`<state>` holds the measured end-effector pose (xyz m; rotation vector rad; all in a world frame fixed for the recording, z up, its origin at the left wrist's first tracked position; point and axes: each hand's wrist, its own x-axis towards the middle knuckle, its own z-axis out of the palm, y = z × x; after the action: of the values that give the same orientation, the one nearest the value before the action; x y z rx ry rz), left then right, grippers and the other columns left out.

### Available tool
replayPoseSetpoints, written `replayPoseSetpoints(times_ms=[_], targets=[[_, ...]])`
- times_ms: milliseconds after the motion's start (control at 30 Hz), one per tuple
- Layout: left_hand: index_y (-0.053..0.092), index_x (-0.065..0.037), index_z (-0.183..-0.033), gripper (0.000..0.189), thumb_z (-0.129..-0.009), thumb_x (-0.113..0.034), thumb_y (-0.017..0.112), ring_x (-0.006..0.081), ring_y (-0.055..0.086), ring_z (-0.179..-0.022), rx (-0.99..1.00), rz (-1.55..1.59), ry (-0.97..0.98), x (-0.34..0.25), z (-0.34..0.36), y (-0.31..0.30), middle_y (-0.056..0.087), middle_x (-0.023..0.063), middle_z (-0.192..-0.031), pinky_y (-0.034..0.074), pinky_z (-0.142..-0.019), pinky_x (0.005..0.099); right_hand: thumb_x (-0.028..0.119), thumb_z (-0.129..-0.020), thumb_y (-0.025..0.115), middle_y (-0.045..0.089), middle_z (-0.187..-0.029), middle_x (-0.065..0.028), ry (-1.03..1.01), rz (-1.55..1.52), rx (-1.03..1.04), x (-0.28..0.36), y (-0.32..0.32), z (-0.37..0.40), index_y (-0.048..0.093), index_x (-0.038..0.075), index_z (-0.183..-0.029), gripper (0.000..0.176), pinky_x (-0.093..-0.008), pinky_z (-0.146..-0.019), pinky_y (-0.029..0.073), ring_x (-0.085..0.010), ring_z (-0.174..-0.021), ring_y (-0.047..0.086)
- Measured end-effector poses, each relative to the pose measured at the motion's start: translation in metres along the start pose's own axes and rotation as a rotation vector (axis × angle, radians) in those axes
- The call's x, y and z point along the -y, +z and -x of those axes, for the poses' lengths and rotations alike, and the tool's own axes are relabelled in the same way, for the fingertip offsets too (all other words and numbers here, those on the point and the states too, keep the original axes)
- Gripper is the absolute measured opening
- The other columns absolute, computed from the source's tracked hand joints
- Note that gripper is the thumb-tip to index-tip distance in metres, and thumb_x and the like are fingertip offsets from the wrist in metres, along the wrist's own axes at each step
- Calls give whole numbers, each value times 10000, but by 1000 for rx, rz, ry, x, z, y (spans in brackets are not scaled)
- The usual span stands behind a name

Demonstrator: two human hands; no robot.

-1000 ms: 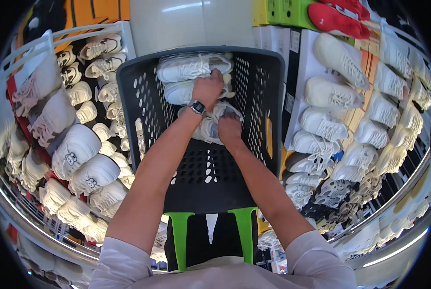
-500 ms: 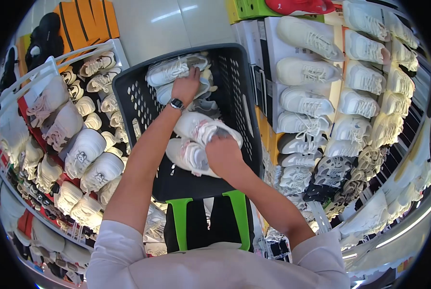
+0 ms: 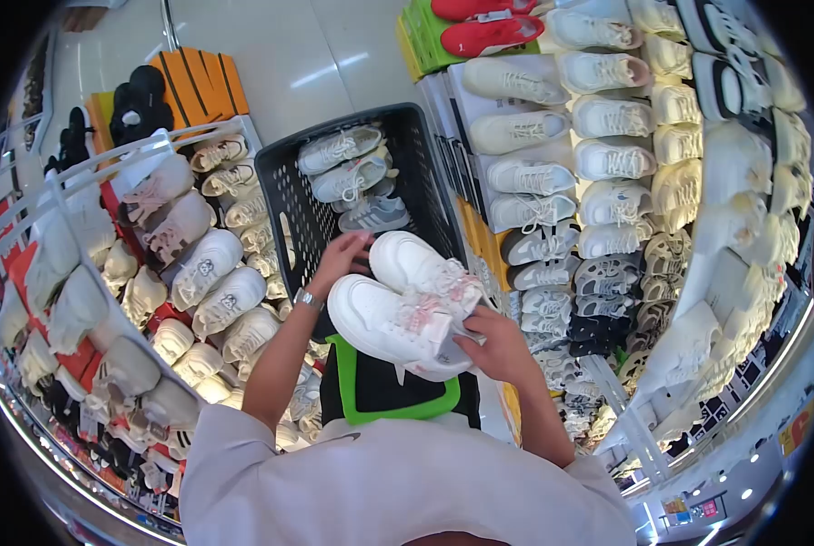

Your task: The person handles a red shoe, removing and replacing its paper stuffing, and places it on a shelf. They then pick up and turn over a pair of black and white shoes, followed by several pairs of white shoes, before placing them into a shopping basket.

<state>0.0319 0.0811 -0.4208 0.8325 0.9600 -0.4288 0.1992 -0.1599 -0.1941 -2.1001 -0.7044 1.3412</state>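
Observation:
A pair of white shoes (image 3: 380, 318) with pink decoration at the laces is raised over the near end of a black basket (image 3: 271, 150). My right hand (image 3: 500, 344) grips the heel ends of the pair. At the toe side, my left hand (image 3: 341, 259) has its fingers slightly bent beside the shoes; whether it touches them is unclear. Farther inside the basket lie white laced shoes (image 3: 339, 150) and a grey striped shoe (image 3: 375, 215). The basket's green handle (image 3: 398, 411) hangs at the near side.
Racks of white shoes (image 3: 234, 300) stand on the left, with orange boxes (image 3: 198, 86) behind. On the right are rows of pale shoes (image 3: 616, 118) and red shoes (image 3: 489, 36) on a green box (image 3: 421, 41).
The pink-trimmed pair has risen from the basket and come nearer to me. My left hand has left the shoes at the basket's far end. The view has shifted.

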Motion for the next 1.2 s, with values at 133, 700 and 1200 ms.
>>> replayPoseSetpoints(times_ms=[133,700,1200], targets=[[513,-28,-1315,449,-925,-215,635,263,622,-1094,508,876,-307,-76,95,86,598,144,-1259,514,-947,382,42,-772,681,625,-994,-152,-39,-96,-104,18,-16,50,673,8,-949,181,-395,-769,498,-361,-901,604],[260,-93,-1506,824,-909,-649,380,366,302,-1402,876,845,-419,-88,225,215,290,149,-1542,226,-1126,609,-74,-676,594,613,-1092,-96,-334,253,-299,38,-57,203,664,43,-973,326,-421,-999,408,-332,-1119,519],[484,-47,-1352,474,-1018,-368,389,283,628,-1032,1068,771,-800,-6,255,354,614,167,-1209,519,-900,451,82,-677,668,608,-1139,-71,-398,607,-802,-27,-22,361,678,37,-964,291,-428,-1068,375,-280,-1200,498]])
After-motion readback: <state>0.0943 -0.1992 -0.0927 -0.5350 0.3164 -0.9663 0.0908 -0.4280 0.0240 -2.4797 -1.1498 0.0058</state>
